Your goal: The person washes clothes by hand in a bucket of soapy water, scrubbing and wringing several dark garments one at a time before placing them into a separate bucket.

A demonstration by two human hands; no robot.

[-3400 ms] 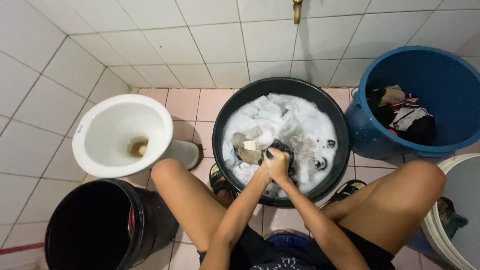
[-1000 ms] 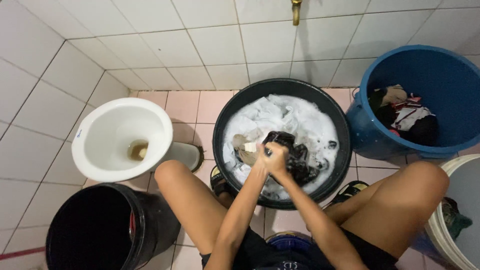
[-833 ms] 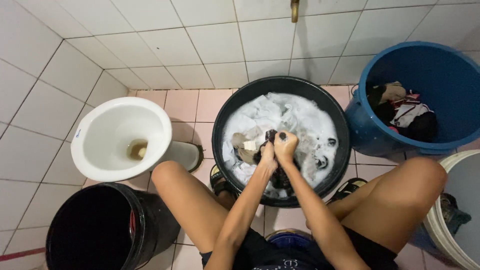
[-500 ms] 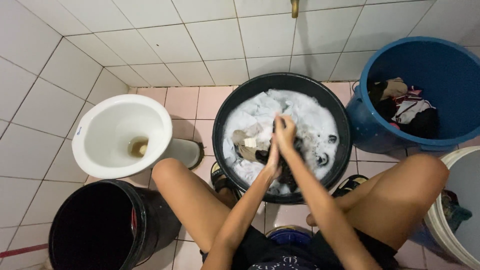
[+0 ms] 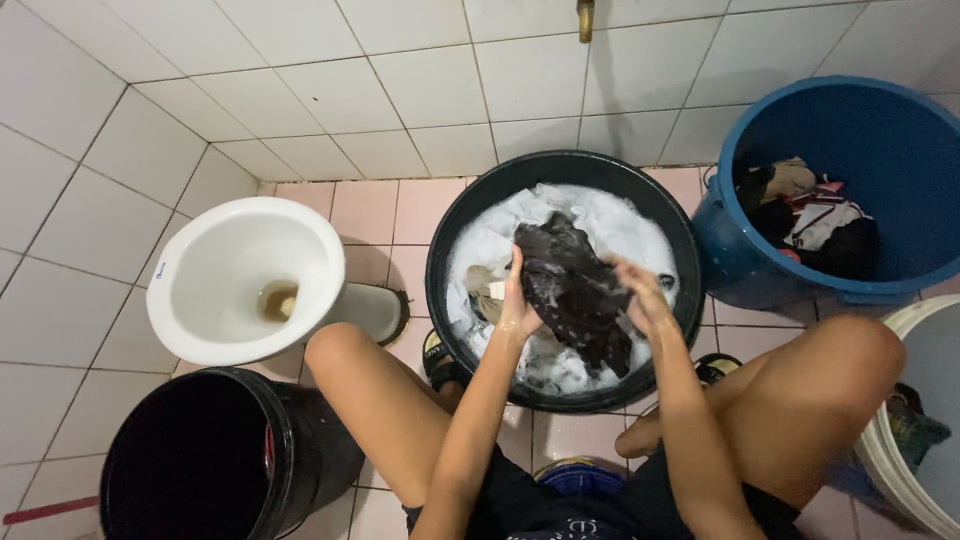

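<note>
A wet black cloth garment (image 5: 575, 290) hangs spread between both hands at the centre of the frame, lifted above the suds; its long axis runs from upper left to lower right, the loose end drooping toward the lower right. The left hand (image 5: 518, 305) is closed on its left edge, and the right hand (image 5: 640, 292) grips its right edge with fingers curled (soap foam clings to both). Beneath sits a round black plastic wash basin (image 5: 452, 240) full of white foam and pale laundry (image 5: 500, 235), its rim close around the hands. The person's bare knees flank the basin at the lower frame. A white ceramic toilet bowl (image 5: 200, 250) stands at left, a black bucket (image 5: 290, 440) lower left, a blue plastic tub (image 5: 730, 250) of clothes upper right, tight against the tiled wall.
</note>
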